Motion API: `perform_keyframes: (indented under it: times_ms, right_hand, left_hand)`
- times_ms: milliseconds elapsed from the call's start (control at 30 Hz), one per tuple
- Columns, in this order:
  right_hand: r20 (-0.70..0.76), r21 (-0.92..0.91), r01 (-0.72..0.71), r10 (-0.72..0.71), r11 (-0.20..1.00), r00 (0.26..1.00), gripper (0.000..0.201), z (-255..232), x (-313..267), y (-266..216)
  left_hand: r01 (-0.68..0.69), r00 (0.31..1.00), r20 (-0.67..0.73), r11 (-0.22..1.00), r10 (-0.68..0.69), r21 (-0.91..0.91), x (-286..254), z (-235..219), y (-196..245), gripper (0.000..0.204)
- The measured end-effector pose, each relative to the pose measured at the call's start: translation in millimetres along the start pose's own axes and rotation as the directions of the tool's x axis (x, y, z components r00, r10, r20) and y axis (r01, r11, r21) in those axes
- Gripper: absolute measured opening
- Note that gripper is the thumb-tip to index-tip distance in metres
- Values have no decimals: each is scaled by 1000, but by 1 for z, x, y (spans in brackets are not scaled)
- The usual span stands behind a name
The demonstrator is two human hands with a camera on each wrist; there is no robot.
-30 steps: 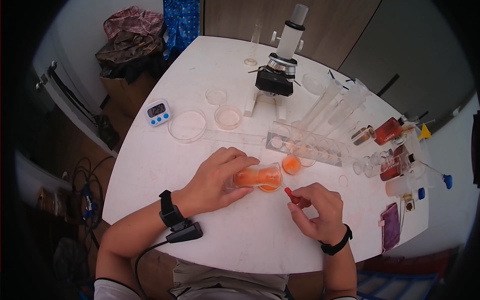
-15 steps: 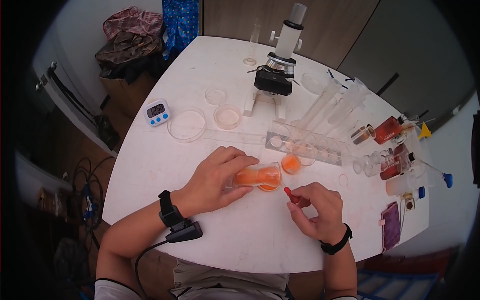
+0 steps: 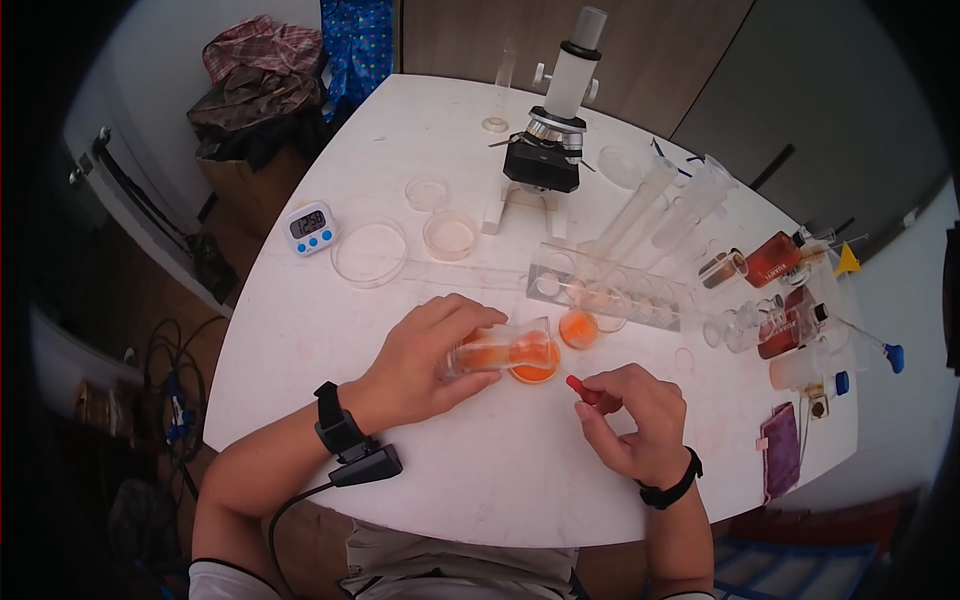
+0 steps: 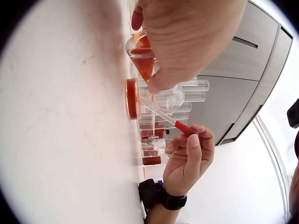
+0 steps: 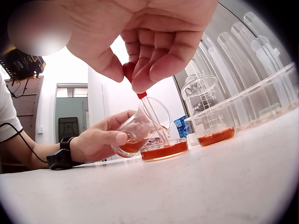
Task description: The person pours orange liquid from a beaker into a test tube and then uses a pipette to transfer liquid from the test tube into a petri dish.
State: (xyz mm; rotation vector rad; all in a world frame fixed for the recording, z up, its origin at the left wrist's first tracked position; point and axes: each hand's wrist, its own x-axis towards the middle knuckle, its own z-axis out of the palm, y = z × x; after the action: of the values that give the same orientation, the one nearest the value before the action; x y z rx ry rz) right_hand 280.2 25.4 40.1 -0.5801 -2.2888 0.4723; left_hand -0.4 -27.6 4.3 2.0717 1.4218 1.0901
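Observation:
My left hand (image 3: pixel 425 355) grips a clear glass flask (image 3: pixel 482 356) lying tilted, its flared mouth pointing right. Orange liquid lies in the flask, and the mouth overlaps a shallow round dish (image 5: pixel 164 151) of orange liquid on the table. Between thumb and fingers, my right hand (image 3: pixel 645 420) pinches the red rubber bulb of a glass dropper (image 4: pixel 185 127). The dropper's tube slants down to the dish in the right wrist view, past the flask's mouth. Just behind the dish stands a graduated beaker (image 5: pixel 202 109) with orange liquid in its bottom.
A clear test tube rack (image 3: pixel 605 292) with several tubes stands behind the beaker. Farther back is a microscope (image 3: pixel 548 140). Glass dishes (image 3: pixel 368 253) and a timer (image 3: pixel 312 229) lie at the left. Brown bottles (image 3: pixel 772 262) and a purple cloth (image 3: pixel 782 452) are at the right.
The flask has shifted slightly left, showing more of the dish beneath its mouth. The orange liquid inside looks lower and has drawn back from the mouth. My right hand stays almost still with the dropper.

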Motion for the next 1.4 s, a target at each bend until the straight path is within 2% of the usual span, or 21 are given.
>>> perform_keyframes:
  times_ms: [233, 400, 533, 700, 1400]
  right_hand:
    - [-1, 12, -7, 7, 1000, 1000, 20, 0, 0, 0]
    - [0, 10, -11, 11, 1000, 1000, 20, 0, 0, 1]
    - [-4, 32, -13, 13, 999, 1000, 20, 0, -1, 2]
    - [-9, 13, -9, 9, 1000, 1000, 21, -3, 0, 2]
    - [-40, -21, -25, 24, 999, 999, 22, -2, -1, 3]
  left_hand:
    - [-4, 1000, 3, 1000, 4, -3, 0, 0, -1, 53]
    - [-7, 1000, -15, 996, 5, -93, -1, 2, -5, 54]
    - [16, 1000, 16, 995, -15, -96, -3, 0, -4, 55]
    - [-27, 1000, -13, 985, 25, -169, -3, 5, -8, 53]
    - [-66, 998, -3, 990, 66, -124, -3, 4, -7, 53]
